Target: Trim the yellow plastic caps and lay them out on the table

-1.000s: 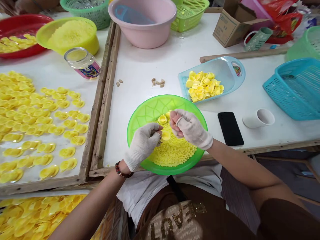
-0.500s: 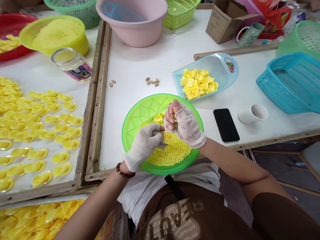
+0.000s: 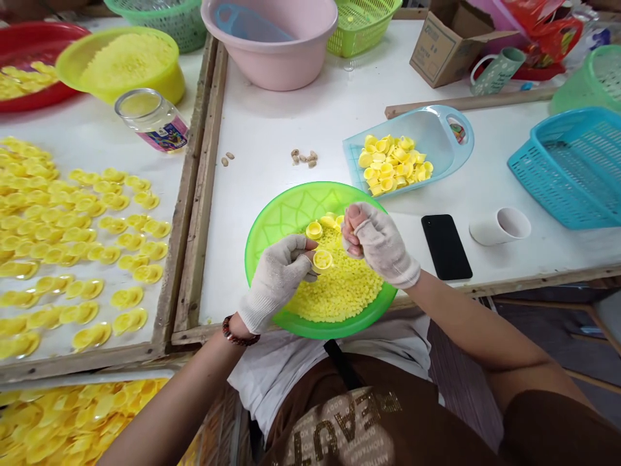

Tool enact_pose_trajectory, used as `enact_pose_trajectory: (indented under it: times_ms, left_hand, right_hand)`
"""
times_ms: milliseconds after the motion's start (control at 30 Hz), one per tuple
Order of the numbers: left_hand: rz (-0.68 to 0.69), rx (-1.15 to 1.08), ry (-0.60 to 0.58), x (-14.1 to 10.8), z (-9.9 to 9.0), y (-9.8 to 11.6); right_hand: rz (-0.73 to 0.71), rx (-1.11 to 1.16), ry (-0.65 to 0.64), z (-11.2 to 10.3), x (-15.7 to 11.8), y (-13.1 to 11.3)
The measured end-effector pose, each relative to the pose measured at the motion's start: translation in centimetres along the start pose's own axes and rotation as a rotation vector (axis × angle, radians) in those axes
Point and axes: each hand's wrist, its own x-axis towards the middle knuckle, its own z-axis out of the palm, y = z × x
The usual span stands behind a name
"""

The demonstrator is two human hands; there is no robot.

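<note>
My left hand (image 3: pixel 280 275), in a white fingerless glove, pinches the edge of a small yellow plastic cup (image 3: pixel 323 260) with a few pellets in it. The cup is over a green basin (image 3: pixel 276 210) filled partly with yellow pellets (image 3: pixel 334 301). My right hand (image 3: pixel 381 243), gloved the same way, is curled closed just right of the cup, thumb on top; its contents are hidden now, though yellow pellets showed between the fingers a moment earlier. Another yellow cup (image 3: pixel 314 230) and a few more lie on the pellets near the far side.
Beyond the basin, a blue scoop tray (image 3: pixel 444 158) holds many yellow cups. A black phone (image 3: pixel 446 247), a white paper cup (image 3: pixel 499 226) and a blue basket (image 3: pixel 567 168) are at right. Left of a wooden divider (image 3: pixel 194 213) stand rows of yellow pieces (image 3: pixel 63 226) and a clear jar (image 3: pixel 152 120).
My right hand has drawn back to the right, away from the cup. The cup in my left hand is now plainly visible with pellets inside. The view has shifted slightly.
</note>
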Motion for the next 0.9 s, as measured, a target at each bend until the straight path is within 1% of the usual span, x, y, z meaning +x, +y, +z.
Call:
enact_pose_trajectory:
  times_ms: [100, 133, 167, 200, 233, 300, 400, 500, 633, 700, 767, 833, 900]
  left_hand:
    - [0.02, -0.051, 0.057, 0.0, -0.5, -0.2]
    - [0.024, -0.068, 0.071, -0.1, -0.5, -0.2]
    - [0.025, -0.082, 0.076, -0.2, -0.5, -0.3]
    - [0.022, -0.093, 0.073, -0.3, -0.4, -0.4]
    - [0.014, -0.107, 0.062, -0.3, -0.3, -0.5]
    - [0.002, -0.141, 0.029, -0.4, -0.1, -0.8]
    - [0.022, -0.165, 0.004, -0.4, -0.3, -1.4]
    - [0.058, -0.097, 0.012, -0.9, -1.0, -1.4]
    - [0.129, 0.052, -0.063, -2.0, -2.2, -0.8]
    - [0.176, 0.089, -0.065, -2.4, -2.8, -0.5]
    - [0.19, 0.03, -0.046, -2.7, -3.2, -0.4]
    - [0.154, -0.076, -0.046, -3.1, -4.0, -0.5]
    - [0.118, -0.142, -0.004, -3.9, -5.8, -0.6]
  right_hand:
    - [-0.181, -0.658, -0.1, -1.4, -1.1, 0.5]
    - [-0.234, -0.816, -0.145, -1.6, -1.6, 0.6]
    - [-0.277, -0.91, -0.189, -1.6, -2.1, 0.8]
    - [-0.309, -0.953, -0.235, -1.5, -2.7, 0.9]
    - [-0.333, -0.952, -0.279, -1.3, -3.3, 1.0]
    - [-0.365, -0.927, -0.299, -1.0, -4.1, 1.4]
    - [-0.386, -0.95, -0.232, -0.6, -4.2, 2.2]
    - [-0.469, -0.976, -0.187, -0.3, -3.5, 3.0]
    - [-0.576, -1.0, -0.178, 0.1, -2.9, 3.3]
    - [-0.621, -0.994, -0.176, 0.5, -2.7, 3.3]
    - [-0.645, -0.973, -0.184, 1.1, -2.7, 3.1]
    - [-0.632, -0.933, -0.205, 1.8, -2.8, 2.8]
    - [-0.599, -0.897, -0.239, 2.3, -2.8, 2.6]
